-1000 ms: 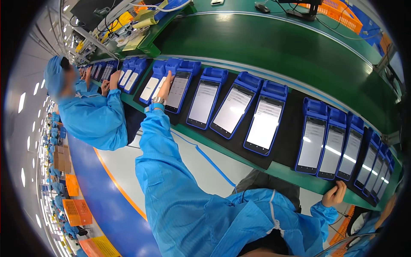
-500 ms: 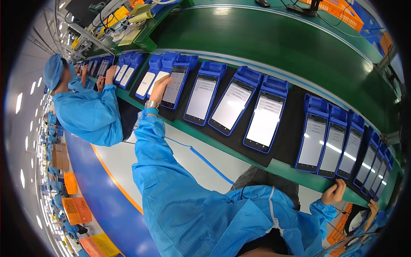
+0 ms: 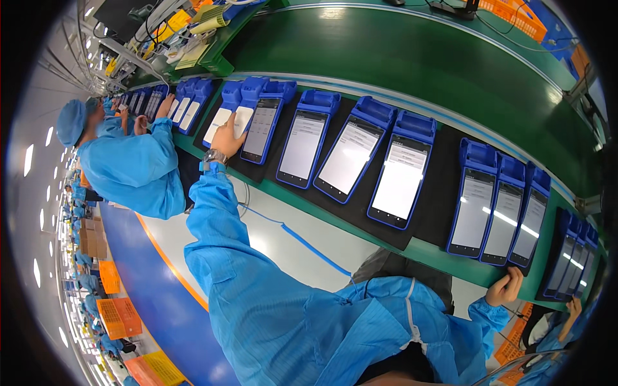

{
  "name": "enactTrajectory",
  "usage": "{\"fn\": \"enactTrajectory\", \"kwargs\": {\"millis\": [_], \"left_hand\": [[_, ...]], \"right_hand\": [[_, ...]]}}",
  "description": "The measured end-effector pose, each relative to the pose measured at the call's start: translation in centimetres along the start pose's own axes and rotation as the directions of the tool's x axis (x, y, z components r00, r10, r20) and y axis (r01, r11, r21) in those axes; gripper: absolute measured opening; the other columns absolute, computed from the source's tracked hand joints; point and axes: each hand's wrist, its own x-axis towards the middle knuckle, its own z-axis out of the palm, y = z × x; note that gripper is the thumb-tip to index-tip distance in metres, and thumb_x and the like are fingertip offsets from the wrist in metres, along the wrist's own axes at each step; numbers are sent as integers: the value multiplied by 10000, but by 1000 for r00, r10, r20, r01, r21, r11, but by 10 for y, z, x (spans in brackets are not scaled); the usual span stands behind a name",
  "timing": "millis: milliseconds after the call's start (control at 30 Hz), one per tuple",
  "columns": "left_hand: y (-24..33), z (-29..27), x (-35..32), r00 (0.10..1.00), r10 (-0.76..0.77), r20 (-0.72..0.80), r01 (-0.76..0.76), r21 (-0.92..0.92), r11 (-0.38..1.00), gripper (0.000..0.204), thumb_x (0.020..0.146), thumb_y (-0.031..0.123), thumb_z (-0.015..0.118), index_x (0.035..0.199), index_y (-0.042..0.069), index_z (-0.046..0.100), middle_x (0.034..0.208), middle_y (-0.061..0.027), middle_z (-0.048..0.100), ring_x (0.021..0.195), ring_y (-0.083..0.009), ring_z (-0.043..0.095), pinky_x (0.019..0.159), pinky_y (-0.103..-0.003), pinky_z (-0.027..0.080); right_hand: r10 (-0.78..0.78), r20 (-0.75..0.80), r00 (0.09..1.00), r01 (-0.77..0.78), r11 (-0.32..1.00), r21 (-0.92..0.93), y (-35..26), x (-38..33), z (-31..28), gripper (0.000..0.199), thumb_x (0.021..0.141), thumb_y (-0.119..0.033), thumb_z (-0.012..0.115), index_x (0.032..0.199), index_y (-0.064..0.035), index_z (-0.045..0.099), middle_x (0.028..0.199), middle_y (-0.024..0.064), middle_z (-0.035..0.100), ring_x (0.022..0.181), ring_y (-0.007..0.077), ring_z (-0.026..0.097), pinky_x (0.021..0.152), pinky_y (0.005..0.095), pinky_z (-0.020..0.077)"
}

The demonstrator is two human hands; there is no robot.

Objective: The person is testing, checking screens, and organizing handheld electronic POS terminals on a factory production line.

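My left hand (image 3: 226, 137) reaches far out to the upper left and lies with fingers spread on a blue handheld terminal with a white lit screen (image 3: 241, 119). A wristwatch (image 3: 213, 156) shows at the cuff of my blue sleeve. A row of similar blue terminals (image 3: 351, 154) with lit screens lies on a black mat (image 3: 432, 193) to the right of it. My right hand (image 3: 505, 287) is at the lower right, its fingers curled over the green table edge (image 3: 450, 260) below three more terminals (image 3: 502, 209).
A green conveyor belt (image 3: 418, 58) runs behind the mat. A co-worker in a blue suit and cap (image 3: 129, 168) handles terminals at the left. Another person's hand (image 3: 571, 307) shows at far right. Orange crates (image 3: 116, 315) stand on the blue floor.
My left hand has shifted left along the row, from one terminal to its neighbour. My right hand has stayed on the table edge.
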Motion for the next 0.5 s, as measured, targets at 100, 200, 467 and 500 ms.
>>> {"fn": "enactTrajectory", "kwargs": {"millis": [100, 200, 467, 500], "left_hand": [[11, 2, -5, 996, 56, -76, -43, 157, 987, 667, 775, 220, 565, 1321, 23, 234, 1036, -239, 544, 872, -377, 562, 729, -420, 481], [6, 3, -8, 991, 32, -132, -13, 140, 990, 603, 823, 222, 496, 1315, -4, 231, 983, -219, 568, 812, -360, 586, 673, -415, 496], [-29, -1, 7, 899, -81, -431, 142, 112, 984, 226, 830, 95, 459, 1006, -23, 536, 840, -211, 596, 767, -371, 580, 669, -463, 450], [-29, 0, 8, 892, -171, -419, 192, 9, 981, 223, 832, 107, 455, 984, -25, 550, 831, -230, 596, 782, -383, 573, 675, -470, 445]], "right_hand": [[-12, -8, 1000, 12, 1000, -5, 1, -1, 0, 152, 735, 113, 434, 783, 70, 571, 831, 161, 571, 702, 264, 561, 607, 302, 453], [5, 8, 1000, -5, 1000, 14, 3, -1, 2, 150, 732, 112, 439, 783, 70, 573, 828, 161, 572, 699, 264, 562, 606, 303, 454], [6, 0, 1000, -6, 1000, 23, 3, -2, -1, 157, 727, 117, 434, 785, 74, 573, 827, 164, 572, 700, 264, 564, 607, 302, 455], [6, -3, 1000, -6, 1000, 19, 3, -2, -1, 157, 727, 117, 434, 785, 74, 573, 827, 164, 572, 700, 264, 564, 607, 302, 455]]}}
